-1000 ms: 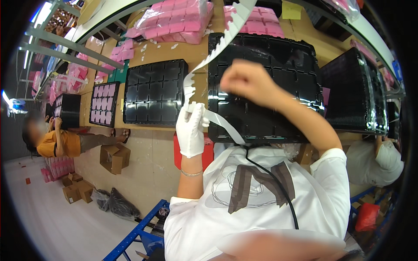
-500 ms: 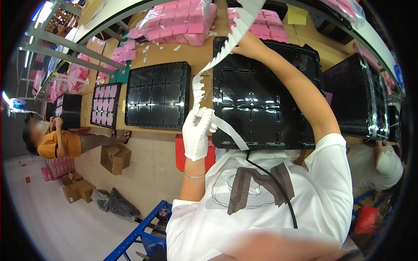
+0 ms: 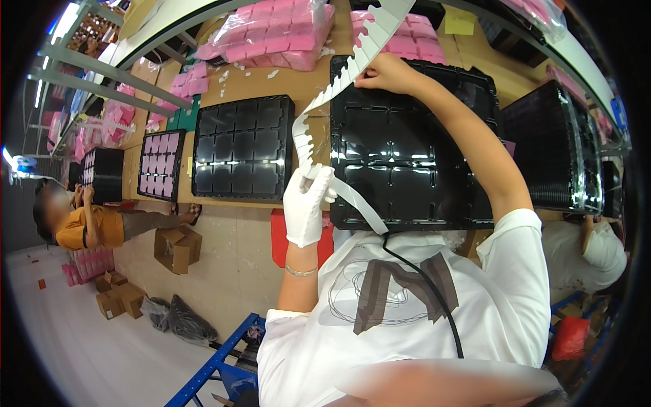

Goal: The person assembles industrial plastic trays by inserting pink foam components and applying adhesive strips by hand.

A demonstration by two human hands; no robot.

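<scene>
A long white strip [image 3: 366, 54] with a row of tabs along one edge runs from the top of the view down to my left hand [image 3: 306, 205], which wears a white glove. Its fingers are closed round the strip, and a plain tail [image 3: 359, 205] of it trails toward my chest. My right hand [image 3: 390, 73], bare, is closed at the tabbed edge farther up and seems to pinch it; the fingertips are small here. Beneath the right arm lies a large black plastic tray [image 3: 420, 193] with square pockets, at the table's front edge.
Left of it lie another black tray [image 3: 237, 178] and a tray of pink pieces [image 3: 161, 163]. Bagged pink pieces [image 3: 281, 34] lie at the back. Stacked black trays [image 3: 553, 152] stand at the right. A co-worker in orange [image 3: 95, 227] is far left. An open carton [image 3: 178, 249] sits on the floor.
My right hand has come slightly nearer and leftward along the strip, its closed fingers now showing beside the tabs. My left hand keeps its grip almost in place.
</scene>
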